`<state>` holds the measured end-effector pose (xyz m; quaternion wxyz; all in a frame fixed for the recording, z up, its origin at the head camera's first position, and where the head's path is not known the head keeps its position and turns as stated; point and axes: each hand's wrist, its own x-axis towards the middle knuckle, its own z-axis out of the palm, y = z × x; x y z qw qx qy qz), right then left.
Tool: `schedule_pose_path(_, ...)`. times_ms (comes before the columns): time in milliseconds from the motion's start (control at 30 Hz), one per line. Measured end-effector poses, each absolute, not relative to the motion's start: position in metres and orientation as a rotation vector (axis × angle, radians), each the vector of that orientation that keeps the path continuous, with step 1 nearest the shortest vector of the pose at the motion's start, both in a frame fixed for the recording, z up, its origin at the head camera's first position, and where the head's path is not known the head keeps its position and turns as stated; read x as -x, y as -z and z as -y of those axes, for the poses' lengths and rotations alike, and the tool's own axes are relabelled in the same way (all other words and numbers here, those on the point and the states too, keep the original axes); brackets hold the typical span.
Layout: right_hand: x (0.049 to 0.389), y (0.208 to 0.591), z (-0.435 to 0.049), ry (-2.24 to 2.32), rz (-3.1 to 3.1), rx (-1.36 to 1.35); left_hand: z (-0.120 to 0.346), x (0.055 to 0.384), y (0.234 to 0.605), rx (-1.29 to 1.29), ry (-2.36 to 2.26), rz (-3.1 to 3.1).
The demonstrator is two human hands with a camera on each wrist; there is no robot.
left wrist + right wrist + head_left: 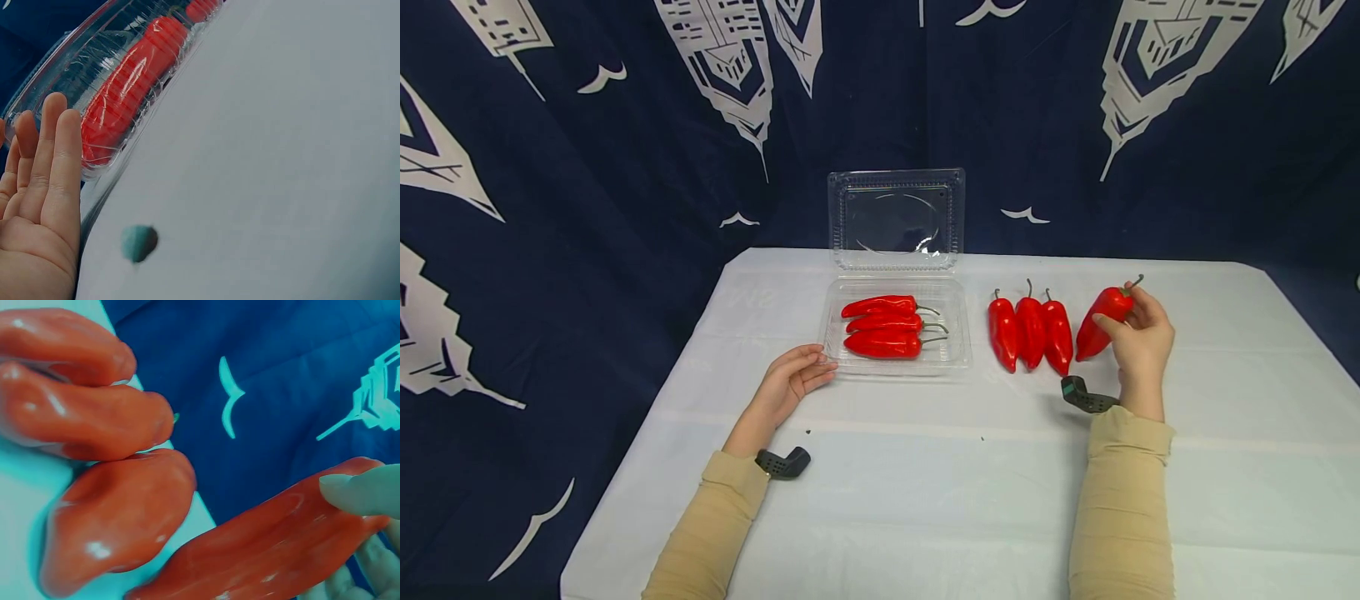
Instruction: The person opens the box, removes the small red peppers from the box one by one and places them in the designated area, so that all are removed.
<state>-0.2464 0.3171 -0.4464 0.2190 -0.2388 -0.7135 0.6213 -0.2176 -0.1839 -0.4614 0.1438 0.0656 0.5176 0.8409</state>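
Observation:
My right hand [1144,337] grips a red pepper [1101,321] near its stem end, thumb on the near side and fingers behind, the tip pointing down. In the right wrist view the thumb presses on that pepper's [262,544] skin. Just left of it, three red peppers [1030,332] lie side by side on the table, stems away from me. A clear plastic box [958,358] stands with its lid [895,221] raised at the back. Inside lie three peppers [883,343], stems to the right. My left hand [790,382] touches the box's left front corner with fairly straight fingers.
A white cloth covers the table [925,500]. Behind it hangs a dark blue curtain [880,108] with white prints. Tiny dark specks [808,432] dot the cloth in front of the box. Each wrist carries a small black camera [786,463].

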Motion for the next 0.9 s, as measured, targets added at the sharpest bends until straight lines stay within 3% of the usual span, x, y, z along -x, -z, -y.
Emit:
schedule_pose_path(167,0.223,0.409,-0.285,-1.715,1.999,0.724,0.184,0.217,0.462,-0.183,-2.434,-1.483)
schedule_pose_path(600,0.240,0.446,-0.300,-1.659,2.108,0.680,0.184,0.217,0.461,-0.184,-2.435,-1.477)
schedule_pose_path(900,0.232,0.431,-0.285,-1.688,2.144,0.730,0.184,0.217,0.461,-0.181,-2.429,-1.493)
